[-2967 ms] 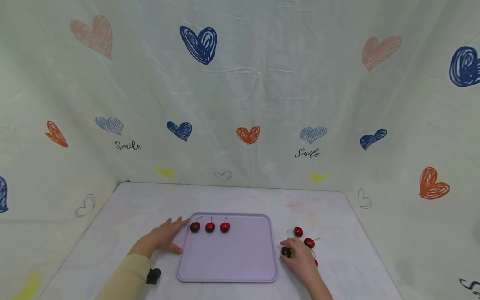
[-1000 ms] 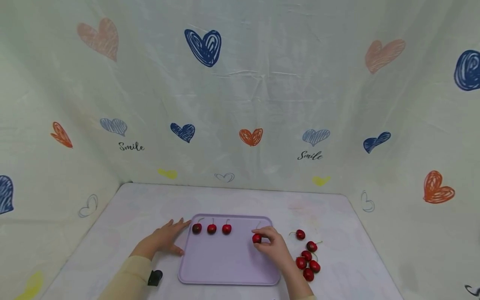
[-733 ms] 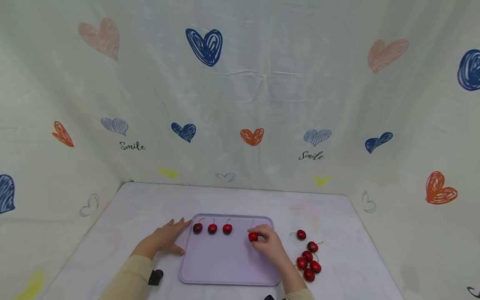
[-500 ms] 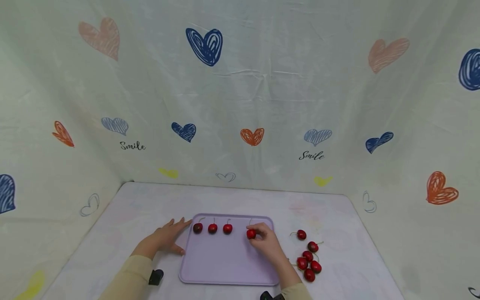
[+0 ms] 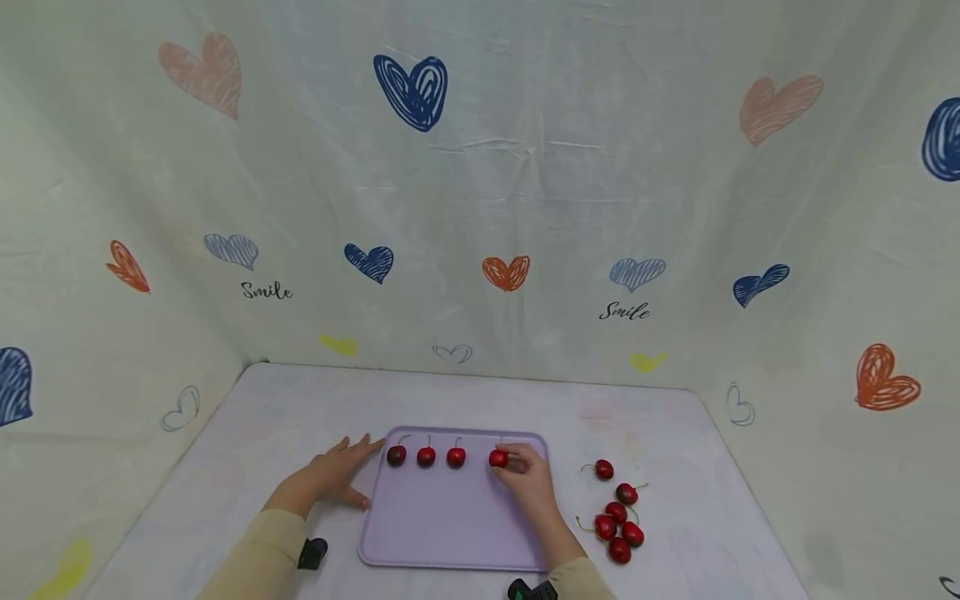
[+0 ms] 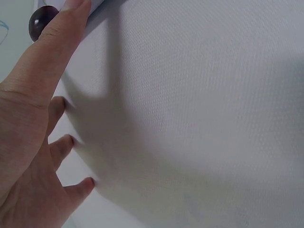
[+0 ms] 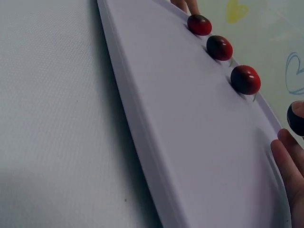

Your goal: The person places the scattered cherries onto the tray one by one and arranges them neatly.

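My right hand (image 5: 528, 479) pinches a red cherry (image 5: 497, 458) by its sides over the upper right part of the lilac tray (image 5: 457, 525). In the right wrist view that cherry (image 7: 295, 118) is partly cut off at the right edge. Three cherries with stems stand in a row along the tray's far side: a dark one (image 5: 396, 455), a middle one (image 5: 426, 456) and a brighter one (image 5: 455, 457). With fingers spread, my left hand (image 5: 333, 479) rests at the tray's left edge; its thumb (image 6: 52, 47) touches the rim.
Several loose cherries (image 5: 604, 527) lie on the white table (image 5: 675, 467) right of the tray. Black wrist devices show beside the left sleeve (image 5: 312, 553) and the right sleeve (image 5: 532, 590). A curtain printed with hearts (image 5: 506, 273) hangs behind and at both sides.
My right hand picked up a cherry from the right-hand group and carried it left over the tray, drawing level with the row. The left hand has stayed at the tray's edge.
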Demonstrator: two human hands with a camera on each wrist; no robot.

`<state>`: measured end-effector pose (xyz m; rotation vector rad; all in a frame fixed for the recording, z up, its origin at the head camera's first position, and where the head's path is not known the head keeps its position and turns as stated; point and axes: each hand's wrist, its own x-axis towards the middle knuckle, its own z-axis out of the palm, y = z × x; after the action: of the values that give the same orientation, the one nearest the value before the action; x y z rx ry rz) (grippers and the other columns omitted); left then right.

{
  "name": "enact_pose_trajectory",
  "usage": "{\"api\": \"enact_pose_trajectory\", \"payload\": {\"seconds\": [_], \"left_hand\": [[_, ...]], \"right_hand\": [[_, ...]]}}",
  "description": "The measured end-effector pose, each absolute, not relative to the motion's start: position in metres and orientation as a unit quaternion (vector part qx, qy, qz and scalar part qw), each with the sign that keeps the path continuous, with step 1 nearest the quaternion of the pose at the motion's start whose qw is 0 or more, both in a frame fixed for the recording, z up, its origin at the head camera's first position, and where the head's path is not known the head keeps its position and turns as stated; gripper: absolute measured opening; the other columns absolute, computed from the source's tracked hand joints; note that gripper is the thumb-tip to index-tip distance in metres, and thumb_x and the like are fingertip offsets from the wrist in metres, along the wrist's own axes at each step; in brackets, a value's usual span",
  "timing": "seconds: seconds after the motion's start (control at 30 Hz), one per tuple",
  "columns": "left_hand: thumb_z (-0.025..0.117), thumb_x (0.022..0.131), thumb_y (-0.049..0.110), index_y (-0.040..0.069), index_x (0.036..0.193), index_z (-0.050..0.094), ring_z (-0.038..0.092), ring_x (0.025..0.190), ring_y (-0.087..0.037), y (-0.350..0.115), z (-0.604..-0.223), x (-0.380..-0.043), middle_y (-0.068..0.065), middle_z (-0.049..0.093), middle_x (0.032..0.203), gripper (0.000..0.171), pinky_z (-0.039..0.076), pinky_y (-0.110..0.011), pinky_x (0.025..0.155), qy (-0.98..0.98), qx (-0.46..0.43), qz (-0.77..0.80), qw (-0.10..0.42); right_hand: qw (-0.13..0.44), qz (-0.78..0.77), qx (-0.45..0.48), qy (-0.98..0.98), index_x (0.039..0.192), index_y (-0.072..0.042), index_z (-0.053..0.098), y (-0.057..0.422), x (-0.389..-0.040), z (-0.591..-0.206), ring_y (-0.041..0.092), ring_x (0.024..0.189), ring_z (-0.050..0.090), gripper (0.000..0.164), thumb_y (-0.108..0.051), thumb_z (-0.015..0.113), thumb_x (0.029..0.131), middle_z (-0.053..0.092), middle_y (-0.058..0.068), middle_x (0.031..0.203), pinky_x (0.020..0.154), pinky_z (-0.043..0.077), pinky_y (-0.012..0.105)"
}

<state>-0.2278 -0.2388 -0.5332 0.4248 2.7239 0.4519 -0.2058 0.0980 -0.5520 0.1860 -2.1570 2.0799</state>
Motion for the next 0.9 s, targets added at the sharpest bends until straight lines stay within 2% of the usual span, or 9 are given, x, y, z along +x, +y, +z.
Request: {"api": "enact_pose_trajectory", "payload": {"seconds": [0.2, 0.33, 0.47, 0.67, 0.9], "left_hand": [[0.089, 0.068, 0.033, 0.009, 0.149, 0.038, 0.023, 0.135, -0.057, -0.237, -0.534, -0.229, -0.027, 0.033, 0.151, 0.099, 0.024, -0.078, 0.096, 0.961, 0.142, 0.155, 0.178], [0.089, 0.068, 0.034, 0.009, 0.149, 0.038, 0.023, 0.135, -0.057, -0.237, -0.533, -0.229, -0.027, 0.033, 0.151, 0.099, 0.024, -0.078, 0.096, 0.961, 0.142, 0.155, 0.178], [0.089, 0.068, 0.033, 0.008, 0.149, 0.039, 0.023, 0.135, -0.058, -0.237, -0.530, -0.227, -0.028, 0.033, 0.150, 0.098, 0.024, -0.079, 0.095, 0.961, 0.143, 0.157, 0.176], [0.089, 0.068, 0.033, 0.008, 0.148, 0.039, 0.023, 0.135, -0.058, -0.236, -0.530, -0.228, -0.028, 0.033, 0.150, 0.097, 0.025, -0.079, 0.094, 0.962, 0.142, 0.152, 0.175], [0.089, 0.068, 0.033, 0.007, 0.148, 0.040, 0.024, 0.135, -0.058, -0.236, -0.530, -0.227, -0.029, 0.033, 0.150, 0.098, 0.025, -0.080, 0.094, 0.962, 0.146, 0.154, 0.174]], "right_hand": [[0.039, 0.674, 0.050, -0.736, 0.106, 0.015, 0.065, 0.098, -0.206, -0.554, 0.026, 0.087, 0.069, 0.030, 0.011, 0.073, 0.078, 0.064, 0.027, 0.106, 0.070, 0.053, 0.018], [0.026, 0.673, 0.041, -0.738, 0.108, 0.013, 0.066, 0.097, -0.206, -0.556, 0.019, 0.084, 0.068, 0.030, 0.009, 0.073, 0.079, 0.065, 0.025, 0.106, 0.068, 0.053, 0.019], [0.036, 0.653, 0.035, -0.755, 0.107, 0.006, 0.070, 0.096, -0.216, -0.578, 0.012, 0.078, 0.065, 0.029, 0.003, 0.076, 0.079, 0.067, 0.018, 0.103, 0.065, 0.052, 0.019], [0.055, 0.600, 0.026, -0.798, 0.105, -0.005, 0.075, 0.092, -0.222, -0.593, 0.007, 0.067, 0.059, 0.030, -0.006, 0.082, 0.076, 0.069, 0.006, 0.083, 0.057, 0.048, 0.022], [0.053, 0.571, 0.017, -0.819, 0.104, -0.008, 0.076, 0.089, -0.221, -0.592, 0.007, 0.058, 0.050, 0.029, -0.009, 0.083, 0.075, 0.057, -0.003, 0.063, 0.050, 0.041, 0.022]]}}
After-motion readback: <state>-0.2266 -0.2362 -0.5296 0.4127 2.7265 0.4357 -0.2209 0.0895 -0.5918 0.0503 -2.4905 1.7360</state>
